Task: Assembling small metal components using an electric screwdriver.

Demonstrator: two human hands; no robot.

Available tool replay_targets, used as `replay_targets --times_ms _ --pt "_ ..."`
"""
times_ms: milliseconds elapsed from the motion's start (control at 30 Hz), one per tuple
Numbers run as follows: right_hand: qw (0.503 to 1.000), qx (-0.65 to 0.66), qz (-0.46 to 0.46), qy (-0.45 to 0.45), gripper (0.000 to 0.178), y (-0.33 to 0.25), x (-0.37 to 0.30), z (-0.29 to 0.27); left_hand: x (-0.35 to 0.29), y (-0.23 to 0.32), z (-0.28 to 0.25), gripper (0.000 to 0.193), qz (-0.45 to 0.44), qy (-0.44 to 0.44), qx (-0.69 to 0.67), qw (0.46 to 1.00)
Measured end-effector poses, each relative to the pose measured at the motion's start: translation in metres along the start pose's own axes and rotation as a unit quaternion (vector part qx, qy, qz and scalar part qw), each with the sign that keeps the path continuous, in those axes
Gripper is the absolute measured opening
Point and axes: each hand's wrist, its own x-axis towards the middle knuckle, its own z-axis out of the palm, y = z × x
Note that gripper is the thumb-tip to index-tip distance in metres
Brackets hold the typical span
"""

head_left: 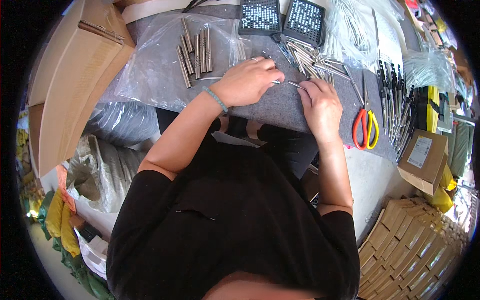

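Over the grey cloth of the table [285, 111], my left hand [251, 80] is closed, pinching a small shiny piece at its fingertips, too small to name. Facing it, my right hand [321, 102] grips a thin metal rod [296, 85] between thumb and fingers, its tip pointing at the left hand. A small gap separates the two pieces. Just beyond the right hand lies a loose pile of metal tubes and rods [315, 59]. Several patterned metal tubes [197, 52] rest on a clear plastic bag [150, 65], left of my left hand.
Two black perforated trays [259, 17] with small pieces stand at the back. Scissors with red and yellow handles [366, 127] lie right of my right hand, beside a row of black-tipped metal rods [397, 105]. Cardboard boxes [82, 80] [424, 157] flank the table.
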Motion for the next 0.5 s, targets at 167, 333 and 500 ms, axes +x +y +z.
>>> replay_targets --times_ms 167,333,500 --pt "0.997 0.079 0.016 0.006 0.010 -0.004 0.001 0.006 0.001 -0.002 0.002 0.018 0.006 0.004 -0.009 1.000" --pt "0.996 0.086 0.013 0.001 0.011 -0.005 0.003 0.011 0.000 -0.004 0.003 0.019 0.009 0.000 -0.029 1.000" --pt "0.980 0.198 -0.001 -0.022 0.013 0.006 0.010 0.014 0.000 -0.004 0.002 0.018 0.004 0.012 -0.026 1.000"
